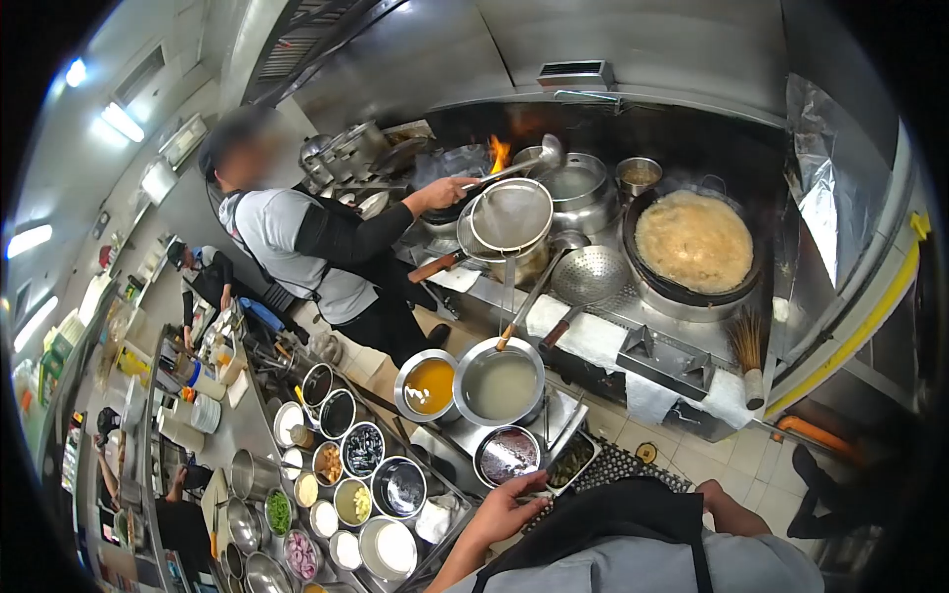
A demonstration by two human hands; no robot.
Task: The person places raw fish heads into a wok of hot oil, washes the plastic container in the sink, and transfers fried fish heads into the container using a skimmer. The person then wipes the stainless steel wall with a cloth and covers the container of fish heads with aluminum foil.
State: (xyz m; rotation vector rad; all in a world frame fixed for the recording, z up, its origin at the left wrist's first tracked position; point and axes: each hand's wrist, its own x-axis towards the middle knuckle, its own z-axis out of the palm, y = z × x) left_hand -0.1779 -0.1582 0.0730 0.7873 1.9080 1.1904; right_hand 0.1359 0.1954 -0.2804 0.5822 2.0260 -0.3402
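Observation:
My left hand (509,509) is low in the middle, fingers stretched out and no object visible in it. Just beyond it stand a pot of dark red sauce (507,457) and a metal tray of dark greens (573,461). At my other side, my right hand (730,512) hangs by the dark apron (618,524); its fingers are hidden. Past the sauce are a pot of cloudy liquid (500,383) and a pot of orange liquid (428,386). Foam covers a large wok (692,247) on the range.
A co-worker (297,237) at the range holds a ladle (514,168) near flames (499,153). A mesh strainer (511,214) and perforated skimmer (590,277) lie along the range. Several ingredient containers (388,549) fill the left counter. A bamboo brush (748,356) stands right.

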